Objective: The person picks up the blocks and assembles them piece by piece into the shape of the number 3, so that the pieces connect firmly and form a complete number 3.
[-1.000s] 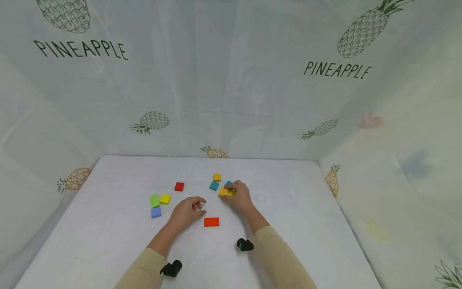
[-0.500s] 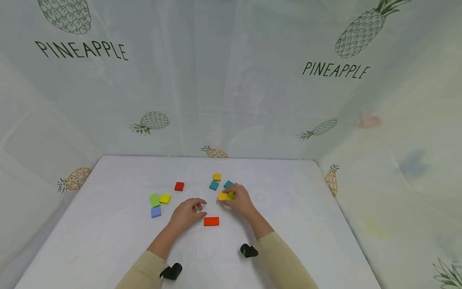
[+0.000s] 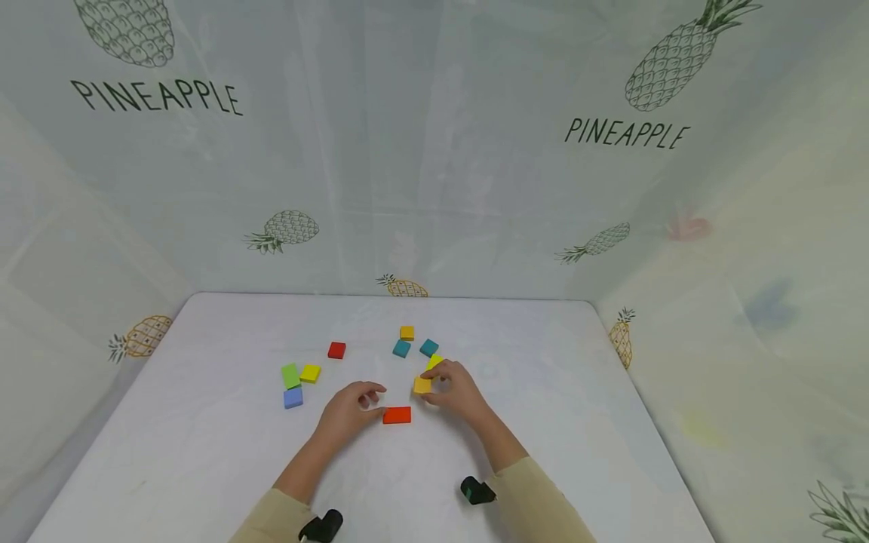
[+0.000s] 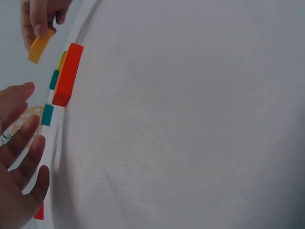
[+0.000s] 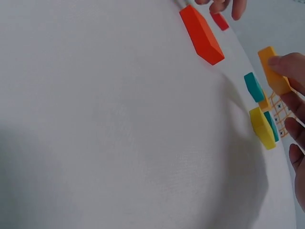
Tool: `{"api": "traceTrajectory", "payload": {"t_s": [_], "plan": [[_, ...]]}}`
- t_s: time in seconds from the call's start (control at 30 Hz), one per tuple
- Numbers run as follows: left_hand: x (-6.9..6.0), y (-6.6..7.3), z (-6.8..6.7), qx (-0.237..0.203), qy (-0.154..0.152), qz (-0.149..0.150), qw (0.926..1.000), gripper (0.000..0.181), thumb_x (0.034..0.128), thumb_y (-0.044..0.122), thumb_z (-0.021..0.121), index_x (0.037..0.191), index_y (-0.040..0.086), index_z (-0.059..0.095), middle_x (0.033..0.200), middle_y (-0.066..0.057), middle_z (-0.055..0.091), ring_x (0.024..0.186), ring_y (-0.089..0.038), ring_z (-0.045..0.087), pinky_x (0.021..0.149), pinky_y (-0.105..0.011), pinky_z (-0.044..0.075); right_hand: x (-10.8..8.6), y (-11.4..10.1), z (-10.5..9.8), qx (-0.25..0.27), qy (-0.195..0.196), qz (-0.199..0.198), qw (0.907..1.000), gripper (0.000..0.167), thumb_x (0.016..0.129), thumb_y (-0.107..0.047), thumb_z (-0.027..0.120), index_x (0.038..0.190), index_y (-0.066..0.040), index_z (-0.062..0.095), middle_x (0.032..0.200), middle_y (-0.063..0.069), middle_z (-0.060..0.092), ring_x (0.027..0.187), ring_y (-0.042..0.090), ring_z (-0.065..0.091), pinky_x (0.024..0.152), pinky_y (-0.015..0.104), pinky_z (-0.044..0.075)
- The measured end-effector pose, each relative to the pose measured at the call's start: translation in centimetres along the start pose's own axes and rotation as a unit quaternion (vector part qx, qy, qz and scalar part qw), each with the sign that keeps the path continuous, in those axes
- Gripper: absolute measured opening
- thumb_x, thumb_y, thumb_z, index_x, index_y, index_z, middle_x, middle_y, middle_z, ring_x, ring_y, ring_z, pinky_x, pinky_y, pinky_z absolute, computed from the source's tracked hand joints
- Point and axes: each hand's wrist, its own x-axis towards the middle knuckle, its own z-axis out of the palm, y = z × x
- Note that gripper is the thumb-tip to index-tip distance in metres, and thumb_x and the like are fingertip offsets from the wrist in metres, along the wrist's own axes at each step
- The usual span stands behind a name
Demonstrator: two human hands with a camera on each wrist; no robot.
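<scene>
My right hand (image 3: pixel 461 391) pinches an orange-yellow block (image 3: pixel 422 385) between thumb and fingers. In the right wrist view this block (image 5: pixel 274 71) appears raised off the table. A red-orange rectangular block (image 3: pixel 397 415) lies on the table between the hands. Just left of it is my left hand (image 3: pixel 346 411), its fingers loosely bent with nothing in them. The left thumb is close to the red-orange block's left end in the head view; the left wrist view shows a gap between that hand (image 4: pixel 19 162) and the block (image 4: pixel 68 75). Behind the right hand lies a yellow block (image 3: pixel 435 361), partly hidden.
Two teal blocks (image 3: pixel 401 348) and another orange-yellow block (image 3: pixel 406 332) lie farther back. A red block (image 3: pixel 336 350) is left of them. At the left, a green block (image 3: pixel 290 375), a yellow block (image 3: pixel 310 373) and a blue block (image 3: pixel 293 397) sit together on the white table (image 3: pixel 224 452).
My right hand has drawn the orange-yellow block toward the front, away from the yellow and teal blocks. My left hand has shifted slightly nearer the front edge.
</scene>
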Motion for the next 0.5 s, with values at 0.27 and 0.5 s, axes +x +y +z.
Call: {"api": "traceTrajectory", "payload": {"t_s": [0.27, 0.5], "plan": [[-1.1, -0.2, 0.3, -0.029, 0.015, -0.011, 0.9994, 0.035, 0.0811, 0.019, 0.081, 0.114, 0.021, 0.069, 0.094, 0.007, 0.06, 0.088, -0.015, 0.053, 0.076, -0.03, 0.05, -1.6, 1.0, 0.5, 0.03, -0.015, 0.0, 0.9994, 0.028, 0.08, -0.019, 0.08, 0.107, -0.018, 0.074, 0.1, -0.009, 0.06, 0.095, 0.017, 0.05, 0.083, 0.034, 0.047], [-1.6, -0.8, 0.8, -0.039, 0.027, 0.004, 0.9989, 0.036, 0.0797, 0.019, 0.082, 0.113, 0.021, 0.069, 0.095, 0.008, 0.06, 0.091, -0.015, 0.054, 0.085, -0.037, 0.05, -2.9, 1.4, 1.0, 0.058, -0.02, -0.007, 0.9981, 0.026, 0.082, -0.02, 0.078, 0.108, -0.019, 0.073, 0.102, -0.01, 0.06, 0.096, 0.016, 0.05, 0.085, 0.034, 0.046]]}}
